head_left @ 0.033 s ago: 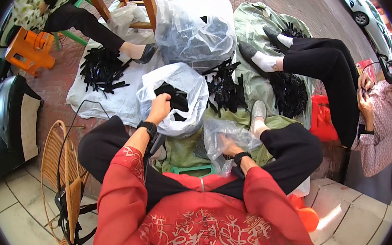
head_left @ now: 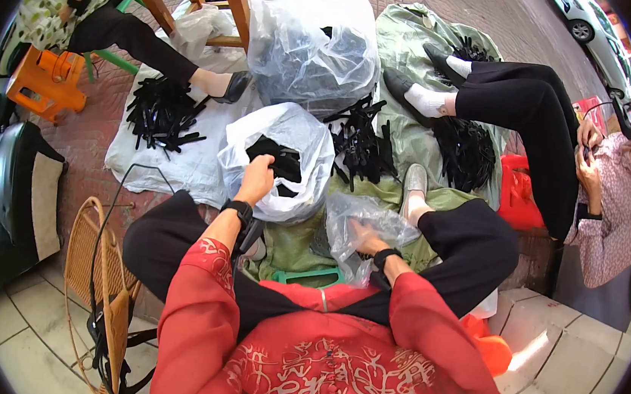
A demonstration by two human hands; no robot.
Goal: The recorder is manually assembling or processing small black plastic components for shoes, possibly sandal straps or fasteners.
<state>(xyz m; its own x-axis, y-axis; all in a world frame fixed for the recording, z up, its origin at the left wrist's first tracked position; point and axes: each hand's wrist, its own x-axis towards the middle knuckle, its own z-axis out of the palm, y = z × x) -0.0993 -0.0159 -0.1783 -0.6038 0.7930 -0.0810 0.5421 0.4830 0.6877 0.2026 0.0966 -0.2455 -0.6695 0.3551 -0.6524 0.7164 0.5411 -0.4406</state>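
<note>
My left hand (head_left: 258, 178) is at the near left part of the mouth of a white plastic bag (head_left: 242, 133). Its fingers are curled closed, and what they pinch is too small to make out. Inside that bag lie several thin black strips (head_left: 286, 165). To the right, a clear plastic bag (head_left: 335, 212) surrounds my right hand (head_left: 365, 237). Folds of the film blur those fingers, so their grip is unclear. Both wrists wear black bands.
Piles of black strips lie on cloths at left (head_left: 162, 114), centre (head_left: 363, 141) and right (head_left: 464, 154). A large clear sack (head_left: 305, 63) stands behind the white bag. Two people sit nearby, at upper left and right. A wicker chair (head_left: 90, 251) stands beside my left knee.
My left hand has moved very slightly toward me at the white bag's mouth. The whole view has shifted a little; my right hand looks almost unchanged.
</note>
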